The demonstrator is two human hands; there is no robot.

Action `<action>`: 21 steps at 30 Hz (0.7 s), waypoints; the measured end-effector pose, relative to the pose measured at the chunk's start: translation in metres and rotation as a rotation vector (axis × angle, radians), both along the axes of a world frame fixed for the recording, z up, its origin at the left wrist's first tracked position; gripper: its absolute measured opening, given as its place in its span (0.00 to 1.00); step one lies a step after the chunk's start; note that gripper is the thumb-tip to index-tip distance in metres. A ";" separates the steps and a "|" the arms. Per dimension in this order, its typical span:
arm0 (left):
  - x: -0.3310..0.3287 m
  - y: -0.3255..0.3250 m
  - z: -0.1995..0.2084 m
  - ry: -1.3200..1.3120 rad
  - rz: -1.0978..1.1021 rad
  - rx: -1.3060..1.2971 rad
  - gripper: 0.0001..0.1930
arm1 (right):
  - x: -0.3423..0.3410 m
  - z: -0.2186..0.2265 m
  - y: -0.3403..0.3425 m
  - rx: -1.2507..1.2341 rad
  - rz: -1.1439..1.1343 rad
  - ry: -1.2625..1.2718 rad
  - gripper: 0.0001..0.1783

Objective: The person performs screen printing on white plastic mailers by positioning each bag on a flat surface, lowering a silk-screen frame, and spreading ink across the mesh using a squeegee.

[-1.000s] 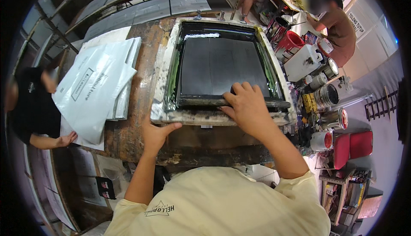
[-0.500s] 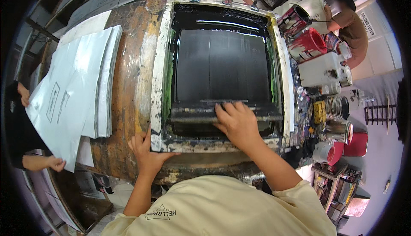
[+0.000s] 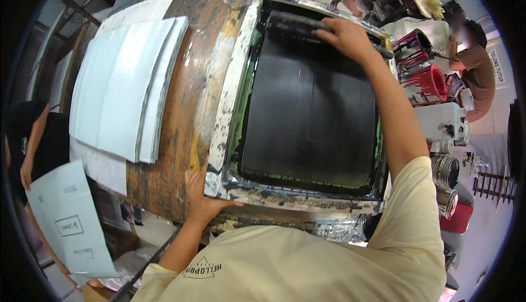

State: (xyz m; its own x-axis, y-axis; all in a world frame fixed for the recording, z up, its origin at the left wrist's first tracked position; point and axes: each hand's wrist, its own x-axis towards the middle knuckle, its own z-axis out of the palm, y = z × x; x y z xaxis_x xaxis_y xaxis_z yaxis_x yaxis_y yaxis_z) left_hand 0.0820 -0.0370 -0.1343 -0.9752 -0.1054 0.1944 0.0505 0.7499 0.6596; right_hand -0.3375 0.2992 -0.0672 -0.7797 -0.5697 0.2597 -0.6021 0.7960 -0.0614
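Note:
A silkscreen frame with worn, paint-spotted pale rails lies on the table before me. Its mesh is coated with black ink, and green shows along the inner edges. At the far end of the mesh, my right hand is closed over the top of a long, ink-blackened squeegee, which lies across the screen. My left hand grips the frame's near left corner, the thumb stretched along the near rail and the fingers at the left side.
White sheets are stacked on the brown, stained table. At the left, another person holds a printed sheet. Ink cans, including a red-streaked one, line the right side. A second person is beyond them.
My right hand has moved the squeegee from the screen's near end to its far end. My left hand stays at the corner. The person at left has carried the printed sheet off the stack.

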 end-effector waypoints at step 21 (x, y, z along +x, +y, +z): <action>-0.002 0.007 0.001 0.130 -0.006 0.064 0.55 | 0.374 0.046 -0.033 -0.030 -0.104 -0.151 0.20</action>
